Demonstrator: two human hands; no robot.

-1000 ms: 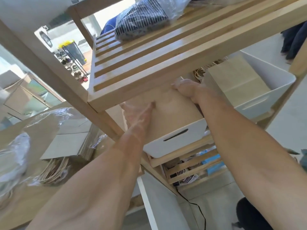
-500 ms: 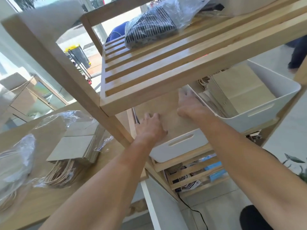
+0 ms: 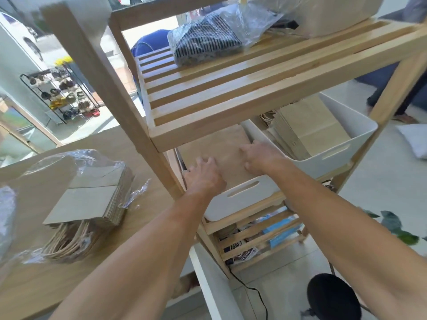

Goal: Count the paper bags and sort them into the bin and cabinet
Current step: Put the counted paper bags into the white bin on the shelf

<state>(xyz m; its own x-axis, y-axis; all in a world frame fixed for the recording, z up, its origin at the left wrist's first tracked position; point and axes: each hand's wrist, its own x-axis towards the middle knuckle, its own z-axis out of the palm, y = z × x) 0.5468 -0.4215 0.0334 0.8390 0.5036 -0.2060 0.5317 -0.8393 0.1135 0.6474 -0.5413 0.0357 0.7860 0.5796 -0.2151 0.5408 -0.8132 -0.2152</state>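
Observation:
A flat stack of brown paper bags point(image 3: 221, 144) lies in a white bin point(image 3: 242, 200) on the middle level of a wooden shelf unit. My left hand point(image 3: 204, 175) rests on the near left part of that stack, fingers loosely bent. My right hand point(image 3: 260, 157) presses its fingertips on the stack's right side, beside the bin's right wall. A second white bin point(image 3: 337, 155) to the right holds more paper bags point(image 3: 309, 122) standing on edge. Another stack of paper bags point(image 3: 90, 199) with twine handles lies on the wooden table at the left, partly in clear plastic wrap.
The slatted upper shelf point(image 3: 231, 88) overhangs the bins and carries a striped cloth in plastic point(image 3: 208, 42). Lower slats hold boxes point(image 3: 279, 229). A black cable point(image 3: 254, 294) and a black round object point(image 3: 332, 296) are on the floor. A person's legs point(image 3: 392, 98) stand at the far right.
Both hands have drawn back toward me from deep under the upper shelf to the near part of the bag stack. My view has pulled back and upward.

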